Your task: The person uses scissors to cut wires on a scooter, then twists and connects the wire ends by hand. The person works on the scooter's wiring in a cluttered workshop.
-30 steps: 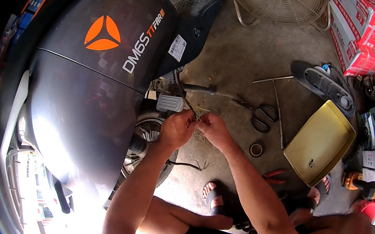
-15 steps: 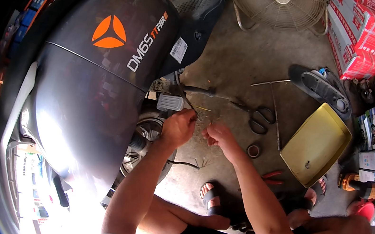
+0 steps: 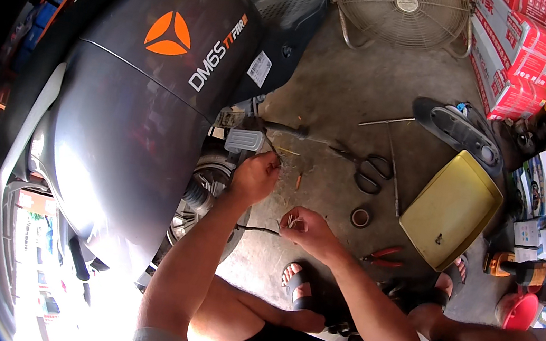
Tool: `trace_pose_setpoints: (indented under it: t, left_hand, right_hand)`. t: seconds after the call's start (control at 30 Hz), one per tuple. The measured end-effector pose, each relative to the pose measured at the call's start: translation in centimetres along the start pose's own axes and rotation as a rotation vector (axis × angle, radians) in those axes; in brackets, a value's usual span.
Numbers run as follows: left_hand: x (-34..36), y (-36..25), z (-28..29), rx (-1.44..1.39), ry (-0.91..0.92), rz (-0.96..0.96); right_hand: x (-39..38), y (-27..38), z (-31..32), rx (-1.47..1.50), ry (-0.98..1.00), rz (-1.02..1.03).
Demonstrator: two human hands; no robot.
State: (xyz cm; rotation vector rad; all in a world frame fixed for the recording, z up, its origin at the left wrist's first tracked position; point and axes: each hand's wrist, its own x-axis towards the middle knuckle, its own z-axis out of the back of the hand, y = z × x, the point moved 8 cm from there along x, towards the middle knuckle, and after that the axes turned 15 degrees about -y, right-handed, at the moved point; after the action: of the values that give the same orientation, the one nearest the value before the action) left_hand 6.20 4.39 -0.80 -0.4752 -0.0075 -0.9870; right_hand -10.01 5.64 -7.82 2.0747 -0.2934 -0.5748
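My left hand is closed in a pinch on a thin dark cable that runs down from the scooter, next to the grey ribbed pedal. Lower and to the right, my right hand has its fingertips closed at the end of a black cable coming out by the wheel. Thin wire ends show between those fingers, too small to tell apart. The dark grey scooter body with an orange emblem fills the left side, beside my left forearm.
On the concrete floor lie black scissors, a tape roll, red-handled pliers, a T-shaped metal tool and a yellow tray. A floor fan stands beyond, with red-and-white boxes and a power tool at right.
My right hand has moved down and toward me, onto the black cable's end, uncovering a small brown stick on the floor. My left hand keeps its pinch near the pedal.
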Motion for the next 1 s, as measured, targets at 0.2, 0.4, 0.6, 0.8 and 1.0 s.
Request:
trace_pose_setpoints:
  t: [0.2, 0.4, 0.6, 0.8, 1.0]
  left_hand:
    - [-0.4, 0.3, 0.3, 0.001, 0.000, 0.075]
    - [-0.8, 1.2, 0.1, -0.080, 0.006, 0.120]
    - [-1.2, 3.2, -0.5, -0.221, 0.008, 0.183]
    - [-1.8, 3.7, -1.4, -0.525, 0.156, 0.440]
    - [-2.6, 4.7, -2.4, -0.686, 0.254, 0.669]
  right_hand:
    - [1.9, -1.3, 1.1, 0.289, -0.230, -0.028]
    - [4.7, -3.0, 1.9, 0.478, -0.336, -0.062]
    - [7.0, -3.2, 1.1, 0.600, -0.289, -0.109]
    - [8.0, -4.2, 1.0, 0.805, -0.312, -0.095]
    - [7.9, -5.1, 0.6, 0.978, -0.273, -0.084]
